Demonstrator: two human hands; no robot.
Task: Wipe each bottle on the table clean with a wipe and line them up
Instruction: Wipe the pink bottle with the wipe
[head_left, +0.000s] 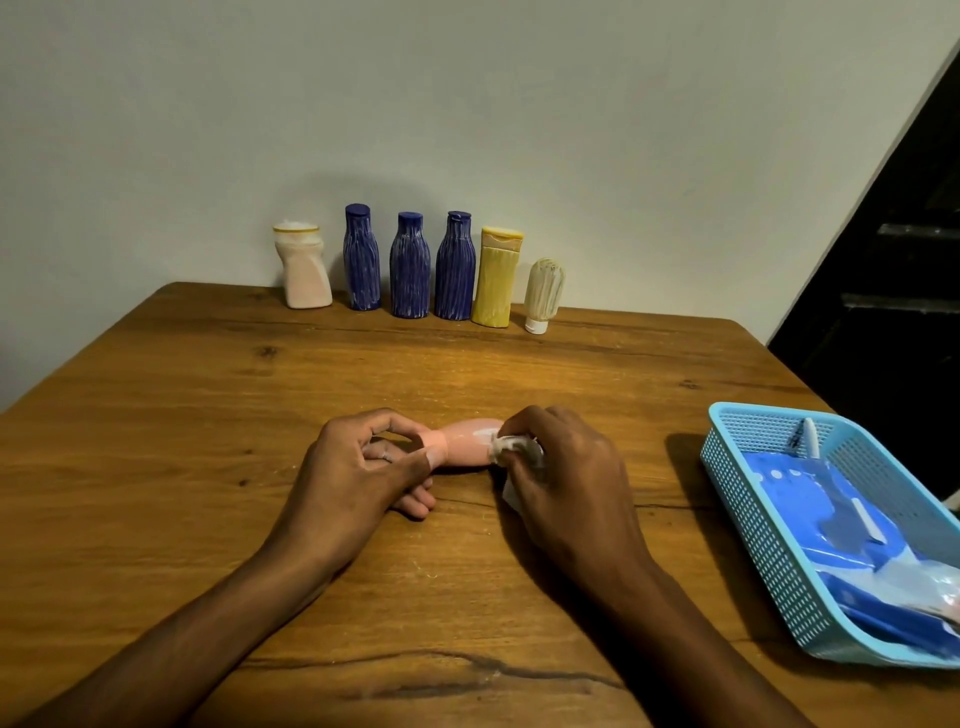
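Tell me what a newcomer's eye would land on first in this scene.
First, the two hands at the table's middle: the left hand grips one end of a pink bottle lying on its side, while the right hand presses a white wipe against its other end. Next, the row of six bottles standing upright along the far edge by the wall, three of them dark blue. At the right edge sits a light blue basket holding blue packets.

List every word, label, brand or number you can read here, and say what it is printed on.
None can be read.
The blue packet in the basket bears white marks, too blurred to read.
The six standing bottles and the pink bottle show no legible label.
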